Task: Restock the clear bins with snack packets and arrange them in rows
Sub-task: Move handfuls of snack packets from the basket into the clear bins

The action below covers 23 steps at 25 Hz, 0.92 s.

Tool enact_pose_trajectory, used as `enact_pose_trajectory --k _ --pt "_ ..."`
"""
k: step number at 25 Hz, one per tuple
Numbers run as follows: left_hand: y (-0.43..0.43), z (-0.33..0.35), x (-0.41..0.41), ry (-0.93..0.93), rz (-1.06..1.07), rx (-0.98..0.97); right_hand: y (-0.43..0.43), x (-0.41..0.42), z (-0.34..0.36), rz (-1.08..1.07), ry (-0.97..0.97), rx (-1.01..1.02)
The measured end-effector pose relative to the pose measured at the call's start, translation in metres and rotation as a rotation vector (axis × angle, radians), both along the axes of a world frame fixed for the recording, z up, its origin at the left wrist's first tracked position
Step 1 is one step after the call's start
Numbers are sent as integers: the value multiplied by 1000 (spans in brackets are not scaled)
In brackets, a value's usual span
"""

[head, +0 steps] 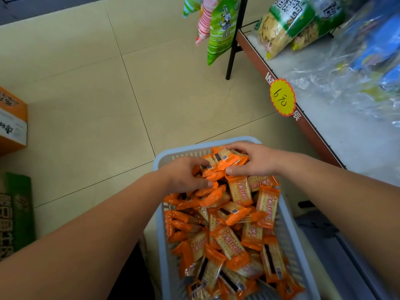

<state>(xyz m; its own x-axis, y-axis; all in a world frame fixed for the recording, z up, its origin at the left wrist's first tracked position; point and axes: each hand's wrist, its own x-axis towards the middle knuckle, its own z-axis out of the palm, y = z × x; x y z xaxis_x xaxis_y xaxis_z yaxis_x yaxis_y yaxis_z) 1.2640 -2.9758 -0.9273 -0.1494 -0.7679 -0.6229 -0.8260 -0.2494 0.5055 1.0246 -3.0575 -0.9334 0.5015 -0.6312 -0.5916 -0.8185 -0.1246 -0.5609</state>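
A: Where were the orange packets (229, 237)?
B: Piled in the basket (289, 226). The left hand (186, 175) and right hand (256, 161) curled tight round a bunch (225, 161) at its 12 o'clock end.

The left hand (186, 174) and right hand (253, 161) are bare, with short thumbnails. The left forearm (97, 224) and right forearm (335, 187) are uncovered to the frame's edge. A dark patch (132, 276) under the left forearm may be clothing; too dim to tell.
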Motion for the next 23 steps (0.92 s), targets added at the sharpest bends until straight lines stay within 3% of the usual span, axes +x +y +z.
enact_pose_trajectory --k 4,6,13,18,23 --pt "10 -7 -23 -149 -245 -99 -4 5 0 143 79 17" --pt "15 -12 -27 -197 -247 -153 -2 8 -3 188 116 -27" --pt "23 2 -6 -94 -11 -257 2 2 9 -43 -83 -129" --pt "42 19 -4 -58 126 -374 12 8 41 -50 -95 -208" --pt "59 54 -10 12 412 -393 43 16 67 -194 -186 -71"
